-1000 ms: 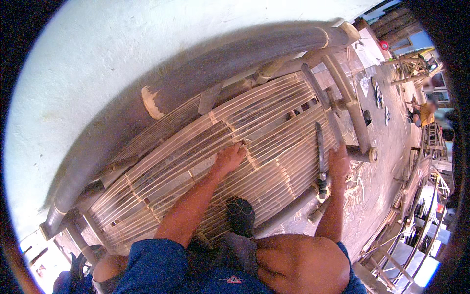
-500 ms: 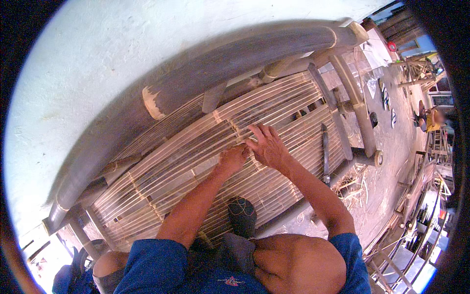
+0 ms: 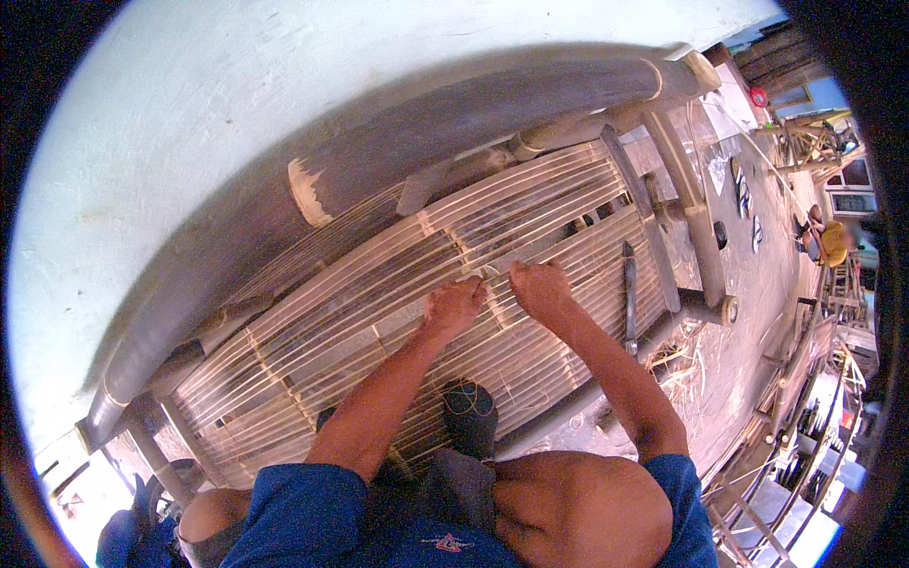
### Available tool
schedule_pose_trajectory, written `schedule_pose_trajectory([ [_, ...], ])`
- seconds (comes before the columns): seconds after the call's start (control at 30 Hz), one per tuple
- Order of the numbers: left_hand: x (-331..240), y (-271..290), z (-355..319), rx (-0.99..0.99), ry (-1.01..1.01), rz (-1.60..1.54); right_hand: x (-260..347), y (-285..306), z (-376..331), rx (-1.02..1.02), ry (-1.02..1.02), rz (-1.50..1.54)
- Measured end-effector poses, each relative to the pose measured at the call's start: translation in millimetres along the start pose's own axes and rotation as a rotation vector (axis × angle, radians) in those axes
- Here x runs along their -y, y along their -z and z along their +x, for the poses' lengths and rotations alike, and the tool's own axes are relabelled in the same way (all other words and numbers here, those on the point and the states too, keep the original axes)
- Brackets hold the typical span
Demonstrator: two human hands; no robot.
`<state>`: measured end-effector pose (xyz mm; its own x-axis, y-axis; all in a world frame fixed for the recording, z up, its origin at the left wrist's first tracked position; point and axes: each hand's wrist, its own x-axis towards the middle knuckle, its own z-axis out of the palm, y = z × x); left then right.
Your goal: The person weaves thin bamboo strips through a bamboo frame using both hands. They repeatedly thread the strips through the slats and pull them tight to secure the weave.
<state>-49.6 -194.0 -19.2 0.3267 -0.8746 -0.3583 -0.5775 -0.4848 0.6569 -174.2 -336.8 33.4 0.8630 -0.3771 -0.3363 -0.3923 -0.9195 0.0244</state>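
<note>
My left hand is closed at a cross-binding on the bamboo-slat seat of a bench. Just to its right, my right hand is also closed, fingers curled in. A pale thin binding strip shows in the gap between the hands, and both fists seem to pinch its ends. The fingertips are partly hidden, so the exact grip is hard to make out. Long parallel slats run under both hands.
A dark machete-like blade lies across the slats at right. Thick dark bamboo poles form the backrest against a pale wall. Shavings litter the floor. Sandals lie beyond, and another person sits far right.
My right hand has closed from spread fingers and moved right, away from the left hand. The left hand stays at nearly the same spot. A strip now shows between them.
</note>
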Motion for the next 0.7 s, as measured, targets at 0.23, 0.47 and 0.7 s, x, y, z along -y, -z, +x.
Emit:
schedule_pose_trajectory([
  [0.23,-0.9,0.7,-1.1,-0.018,0.003,-0.042,-10.3,22.0,-0.8,0.039,-0.003,0.711],
  [0.47,-3.8,-0.4,-0.8,-0.050,0.011,0.056,6.6,31.9,19.6,-0.229,-0.235,1.984],
  [0.7,0.9,-2.5,1.5,-0.029,-0.038,0.038,49.8,60.6,-21.4,-0.218,-0.244,1.528],
])
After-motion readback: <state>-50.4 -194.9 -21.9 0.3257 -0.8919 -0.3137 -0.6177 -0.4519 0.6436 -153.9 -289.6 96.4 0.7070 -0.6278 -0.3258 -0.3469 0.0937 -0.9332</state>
